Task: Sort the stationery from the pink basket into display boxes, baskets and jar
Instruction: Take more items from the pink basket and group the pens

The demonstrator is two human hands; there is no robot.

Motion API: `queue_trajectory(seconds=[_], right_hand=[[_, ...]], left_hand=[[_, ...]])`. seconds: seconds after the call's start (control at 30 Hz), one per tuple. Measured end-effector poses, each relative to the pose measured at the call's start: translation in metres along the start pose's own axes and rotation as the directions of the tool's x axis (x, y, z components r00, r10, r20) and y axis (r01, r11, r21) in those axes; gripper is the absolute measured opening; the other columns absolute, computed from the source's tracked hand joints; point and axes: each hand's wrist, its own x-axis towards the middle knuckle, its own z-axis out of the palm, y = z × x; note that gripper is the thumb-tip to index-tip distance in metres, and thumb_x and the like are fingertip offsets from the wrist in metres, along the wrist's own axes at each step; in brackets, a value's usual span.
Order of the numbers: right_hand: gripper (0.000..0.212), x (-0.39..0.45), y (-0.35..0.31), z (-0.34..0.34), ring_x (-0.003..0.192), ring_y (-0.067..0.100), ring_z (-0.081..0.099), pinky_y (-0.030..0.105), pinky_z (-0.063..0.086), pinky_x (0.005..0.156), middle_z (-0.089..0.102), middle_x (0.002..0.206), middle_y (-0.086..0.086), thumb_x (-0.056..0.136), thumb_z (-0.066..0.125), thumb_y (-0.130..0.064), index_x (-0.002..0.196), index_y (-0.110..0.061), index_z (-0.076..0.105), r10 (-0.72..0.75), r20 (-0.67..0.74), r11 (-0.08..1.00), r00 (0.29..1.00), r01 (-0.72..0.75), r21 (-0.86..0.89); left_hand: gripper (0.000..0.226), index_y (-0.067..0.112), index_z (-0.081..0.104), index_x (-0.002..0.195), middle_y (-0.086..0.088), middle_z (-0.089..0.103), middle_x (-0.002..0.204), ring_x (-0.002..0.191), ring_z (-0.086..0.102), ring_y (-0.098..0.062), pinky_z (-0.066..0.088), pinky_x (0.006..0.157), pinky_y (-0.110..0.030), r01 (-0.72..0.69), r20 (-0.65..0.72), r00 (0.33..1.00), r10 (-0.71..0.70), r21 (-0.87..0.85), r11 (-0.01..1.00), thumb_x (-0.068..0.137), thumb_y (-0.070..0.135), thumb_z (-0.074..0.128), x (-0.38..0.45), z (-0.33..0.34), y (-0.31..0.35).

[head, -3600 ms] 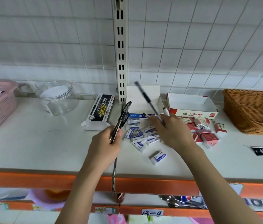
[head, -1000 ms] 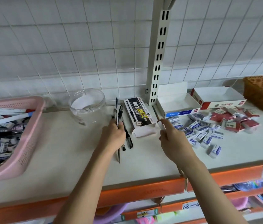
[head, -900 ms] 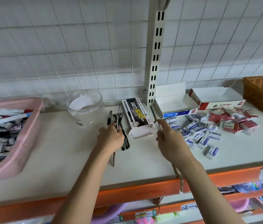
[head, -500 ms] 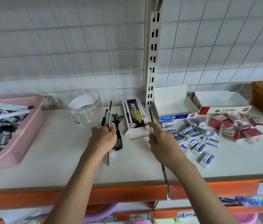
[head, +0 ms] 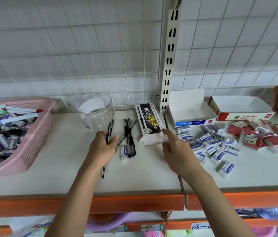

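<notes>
Pinching black pens (head: 108,134), left hand (head: 103,147) must feed them into the pen box (head: 149,123) right hand (head: 177,149) steadies.

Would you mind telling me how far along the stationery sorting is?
Early. Erasers are piled on the shelf, three pens beside the black pen box. The left hand grips a pen; the right hand touches the box flap. The pink basket remains full; the jar is empty.

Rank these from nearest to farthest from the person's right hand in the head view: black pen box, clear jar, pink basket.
1. Black pen box: touching the right hand at its fingers.
2. Clear jar: farther left, at the shelf's back.
3. Pink basket: far left.
</notes>
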Motion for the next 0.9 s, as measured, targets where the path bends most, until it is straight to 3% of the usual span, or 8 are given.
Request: queue_trajectory(seconds=[0.17, 0.3, 0.37, 0.43, 0.57, 0.67, 0.8, 0.9], right_hand=[[0.034, 0.002, -0.013, 0.015, 0.088, 0.032, 0.057, 0.030, 0.033, 0.064, 0.063, 0.099, 0.011, 0.094, 0.050, -0.022, 0.127, -0.018, 0.043, 0.060, -0.034, 0.998, 0.998, -0.060, -0.020], [0.012, 0.007, -0.023, 0.029, 0.080, 0.029, 0.049, 0.030, 0.030, 0.061, 0.063, 0.095, 0.014, 0.093, 0.049, -0.023, 0.097, -0.011, 0.050, 0.096, -0.010, 0.991, 0.995, -0.097, -0.091], [0.017, 0.008, -0.024, 0.034, 0.082, 0.033, 0.051, 0.030, 0.024, 0.059, 0.063, 0.095, 0.018, 0.094, 0.048, -0.021, 0.080, -0.012, 0.041, 0.112, -0.038, 0.987, 0.993, -0.115, -0.109], [0.031, 0.009, -0.025, 0.037, 0.072, 0.031, 0.044, 0.029, 0.017, 0.056, 0.063, 0.090, 0.021, 0.094, 0.048, -0.019, 0.066, -0.016, 0.033, 0.126, -0.065, 0.983, 0.990, -0.134, -0.129], [0.024, 0.010, -0.028, 0.036, 0.067, 0.027, 0.039, 0.030, 0.016, 0.054, 0.063, 0.086, 0.023, 0.092, 0.050, -0.015, 0.071, -0.012, 0.039, 0.163, -0.111, 0.977, 0.980, -0.176, -0.119], [0.017, 0.009, -0.030, 0.038, 0.070, 0.032, 0.045, 0.030, 0.015, 0.055, 0.064, 0.088, 0.023, 0.093, 0.050, -0.016, 0.078, -0.012, 0.042, 0.155, -0.144, 0.975, 0.977, -0.175, -0.136], [0.028, 0.006, -0.037, 0.039, 0.070, 0.034, 0.046, 0.028, 0.016, 0.055, 0.064, 0.084, 0.021, 0.094, 0.049, -0.017, 0.069, -0.013, 0.038, 0.125, -0.174, 0.971, 0.977, -0.157, -0.182], [0.032, 0.006, -0.046, 0.043, 0.072, 0.033, 0.049, 0.030, 0.025, 0.059, 0.054, 0.072, 0.011, 0.092, 0.053, -0.021, 0.065, -0.018, 0.036, 0.138, -0.138, 0.970, 0.981, -0.162, -0.181]], left_hand=[[0.040, 0.009, 0.048, 0.106, -0.005, 0.061, 0.091, 0.079, 0.056, -0.020, 0.038, 0.057, -0.023, 0.006, 0.031, 0.999, -0.004, -0.065, 0.998, 0.083, 0.035, 0.068, 0.001, 0.001, -0.003], [0.020, 0.008, 0.054, 0.081, -0.017, 0.062, 0.078, 0.065, 0.060, -0.029, 0.053, 0.066, -0.037, 0.038, 0.094, 0.995, -0.019, -0.212, 0.977, 0.090, 0.025, 0.058, 0.004, 0.011, 0.013], [0.020, 0.007, 0.052, 0.079, -0.012, 0.055, 0.071, 0.052, 0.052, -0.020, 0.054, 0.055, -0.030, 0.104, 0.171, 0.984, -0.039, -0.387, 0.916, 0.094, 0.020, 0.053, 0.003, 0.013, 0.022], [0.021, 0.009, 0.051, 0.076, -0.009, 0.053, 0.072, 0.054, 0.048, -0.017, 0.048, 0.050, -0.023, 0.132, 0.202, 0.978, -0.043, -0.450, 0.883, 0.096, 0.017, 0.050, 0.002, 0.008, 0.022], [0.039, 0.010, 0.058, 0.080, -0.012, 0.064, 0.082, 0.075, 0.063, -0.029, 0.054, 0.081, -0.044, 0.105, 0.167, 0.985, -0.044, -0.376, 0.921, 0.076, 0.049, 0.054, 0.009, -0.007, 0.006], [0.025, 0.021, 0.049, 0.078, -0.003, 0.058, 0.087, 0.086, 0.057, -0.023, 0.046, 0.093, -0.042, 0.091, 0.234, 0.972, -0.004, -0.360, 0.928, 0.091, 0.043, 0.053, 0.009, -0.010, 0.006], [0.029, 0.013, 0.045, 0.085, 0.000, 0.048, 0.074, 0.077, 0.052, -0.024, 0.043, 0.075, -0.033, -0.058, 0.154, 0.983, 0.097, -0.243, 0.968, 0.097, 0.040, 0.043, 0.009, -0.012, 0.006], [0.028, 0.008, 0.046, 0.092, -0.005, 0.056, 0.080, 0.075, 0.062, -0.029, 0.051, 0.067, -0.033, -0.105, 0.080, 0.989, 0.126, -0.230, 0.968, 0.095, 0.036, 0.046, 0.011, -0.021, -0.011]])
